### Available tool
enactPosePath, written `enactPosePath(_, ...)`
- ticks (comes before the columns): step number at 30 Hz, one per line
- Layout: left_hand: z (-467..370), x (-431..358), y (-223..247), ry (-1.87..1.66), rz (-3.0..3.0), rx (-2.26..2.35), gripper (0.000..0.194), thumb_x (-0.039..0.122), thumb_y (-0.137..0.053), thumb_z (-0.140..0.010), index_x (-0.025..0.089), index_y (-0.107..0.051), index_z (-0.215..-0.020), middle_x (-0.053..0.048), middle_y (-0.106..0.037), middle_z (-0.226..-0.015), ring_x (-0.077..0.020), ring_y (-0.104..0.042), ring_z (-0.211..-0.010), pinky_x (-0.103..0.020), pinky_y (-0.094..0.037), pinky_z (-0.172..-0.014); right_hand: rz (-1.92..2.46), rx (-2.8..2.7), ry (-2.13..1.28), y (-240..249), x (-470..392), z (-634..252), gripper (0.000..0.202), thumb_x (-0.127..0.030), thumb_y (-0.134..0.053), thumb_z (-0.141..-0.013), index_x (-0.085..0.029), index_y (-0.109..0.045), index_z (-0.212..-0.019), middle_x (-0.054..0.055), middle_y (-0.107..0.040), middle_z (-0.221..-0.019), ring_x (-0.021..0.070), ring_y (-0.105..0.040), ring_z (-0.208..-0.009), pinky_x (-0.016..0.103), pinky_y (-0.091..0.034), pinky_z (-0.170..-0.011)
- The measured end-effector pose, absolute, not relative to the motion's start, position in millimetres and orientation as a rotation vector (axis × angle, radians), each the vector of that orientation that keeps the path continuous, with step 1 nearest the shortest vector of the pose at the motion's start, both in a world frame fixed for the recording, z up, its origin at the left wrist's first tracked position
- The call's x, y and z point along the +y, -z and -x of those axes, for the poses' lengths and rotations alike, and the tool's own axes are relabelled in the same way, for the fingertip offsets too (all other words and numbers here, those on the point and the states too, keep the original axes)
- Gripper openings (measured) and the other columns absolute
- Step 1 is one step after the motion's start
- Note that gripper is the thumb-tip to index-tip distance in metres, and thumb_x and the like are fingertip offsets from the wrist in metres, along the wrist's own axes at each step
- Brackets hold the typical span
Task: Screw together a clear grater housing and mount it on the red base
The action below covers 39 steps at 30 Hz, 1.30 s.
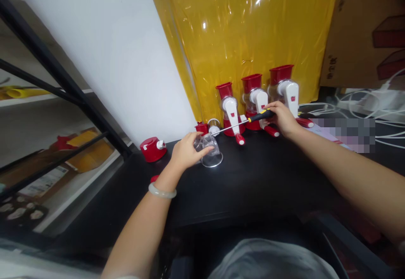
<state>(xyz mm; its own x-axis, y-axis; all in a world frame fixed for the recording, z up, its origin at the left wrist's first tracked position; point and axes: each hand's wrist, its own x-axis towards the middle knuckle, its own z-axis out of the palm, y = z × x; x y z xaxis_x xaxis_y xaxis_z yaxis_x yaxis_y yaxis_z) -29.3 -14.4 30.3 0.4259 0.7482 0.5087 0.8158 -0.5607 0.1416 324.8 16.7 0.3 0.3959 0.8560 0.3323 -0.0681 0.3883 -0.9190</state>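
Observation:
My left hand [187, 150] is closed round a clear plastic housing [212, 148], whose round rim faces down at the black table [253, 186]. In my right hand [280, 119] is a screwdriver [262, 115] with a black and yellow handle. Its long metal shaft points left, and the tip reaches the upper part of the housing. A metal grater drum [214, 124] and a small red part [201, 128] lie just behind the housing. On the left stands a red base [153, 149] with a white knob.
Three red and white crank graters [232, 112] stand along the back, before a yellow plastic sheet [247, 30]. White cables [357, 102] and a cardboard box [354, 38] are at the right. A shelf rack [63, 89] is at the left.

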Motion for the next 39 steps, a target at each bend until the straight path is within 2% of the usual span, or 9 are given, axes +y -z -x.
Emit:
enactPosePath(4, 28.9, -14.7, -30.5, 0.807, 2.542, -1.419, 0.058, 0.063, -0.069, -0.086, 0.021, -0.062, -0.126, -0.012, -0.072, -0.126, -0.0315, -0.070, -0.109, -0.048, -0.054, -0.097, 0.993, -0.958, -0.730, -1.6, 15.5, -323.1, 0.009, -0.013, -0.055, -0.084, -0.022, -0.058, -0.085, -0.002, -0.059, -0.067, 0.0113, -0.054, -0.051, 0.022, -0.048, -0.048)
enactPosePath(14, 29.4, -14.6, -29.5, 0.801, 2.543, -1.434, 0.058, 0.065, -0.069, -0.084, 0.025, -0.063, -0.126, -0.011, -0.072, -0.123, -0.0310, -0.070, -0.104, -0.047, -0.055, -0.090, 1.041, -0.973, -0.695, 0.9, 16.1, -322.7, 0.009, -0.023, -0.060, -0.089, -0.024, -0.057, -0.081, 0.000, -0.061, -0.069, 0.0113, -0.053, -0.051, 0.021, -0.042, -0.042)
enactPosePath(20, 29.7, -13.0, -27.9, 0.807, 2.541, -1.410, 0.060, 0.068, -0.068, -0.084, 0.024, -0.063, -0.126, -0.011, -0.072, -0.122, -0.0314, -0.070, -0.104, -0.047, -0.055, -0.091, 1.044, -0.983, -0.682, 4.4, 21.0, -325.8, 0.013, -0.028, -0.063, -0.091, -0.023, -0.056, -0.081, -0.001, -0.060, -0.067, 0.0103, -0.052, -0.048, 0.020, -0.042, -0.043)
enactPosePath(25, 29.3, -12.9, -27.4, 0.814, 2.539, -1.419, 0.060, 0.068, -0.067, -0.085, 0.023, -0.064, -0.125, -0.012, -0.072, -0.121, -0.0311, -0.070, -0.104, -0.046, -0.055, -0.090, 1.065, -1.033, -0.630, 8.9, 22.4, -330.5, 0.022, -0.039, -0.066, -0.092, -0.023, -0.055, -0.082, -0.003, -0.057, -0.058, 0.0100, -0.050, -0.045, 0.020, -0.040, -0.043)
enactPosePath(30, 28.6, -13.0, -28.1, 0.808, 2.534, -1.454, 0.062, 0.069, -0.067, -0.084, 0.023, -0.065, -0.126, -0.012, -0.073, -0.121, -0.0320, -0.071, -0.103, -0.046, -0.056, -0.088, 1.127, -1.138, -0.591, 13.2, 20.9, -334.2, 0.036, -0.056, -0.065, -0.091, -0.024, -0.054, -0.080, -0.005, -0.050, -0.048, 0.0104, -0.041, -0.038, 0.020, -0.030, -0.036)
enactPosePath(32, 28.2, -12.8, -28.0, 0.813, 2.529, -1.467, 0.064, 0.070, -0.066, -0.084, 0.023, -0.065, -0.128, -0.013, -0.073, -0.123, -0.0327, -0.071, -0.103, -0.047, -0.056, -0.088, 1.133, -1.155, -0.588, 13.1, 22.1, -335.0, 0.037, -0.059, -0.064, -0.089, -0.023, -0.055, -0.082, -0.005, -0.051, -0.050, 0.0113, -0.046, -0.040, 0.020, -0.035, -0.038)
enactPosePath(35, 28.4, -11.8, -27.2, 0.830, 2.523, -1.485, 0.066, 0.070, -0.067, -0.083, 0.023, -0.065, -0.128, -0.013, -0.073, -0.122, -0.0334, -0.071, -0.103, -0.047, -0.056, -0.088, 1.053, -1.114, -0.688, 8.8, 26.1, -334.3, 0.028, -0.051, -0.060, -0.089, -0.023, -0.056, -0.087, -0.002, -0.059, -0.060, 0.0140, -0.058, -0.049, 0.024, -0.049, -0.047)
enactPosePath(39, 30.1, -9.6, -24.9, 0.847, 2.516, -1.495, 0.066, 0.071, -0.065, -0.083, 0.023, -0.065, -0.128, -0.013, -0.075, -0.119, -0.0336, -0.072, -0.104, -0.046, -0.056, -0.089, 1.037, -1.033, -0.835, -2.6, 32.5, -332.7, 0.012, -0.032, -0.058, -0.079, -0.024, -0.056, -0.088, -0.001, -0.063, -0.069, 0.0147, -0.061, -0.050, 0.027, -0.052, -0.050)
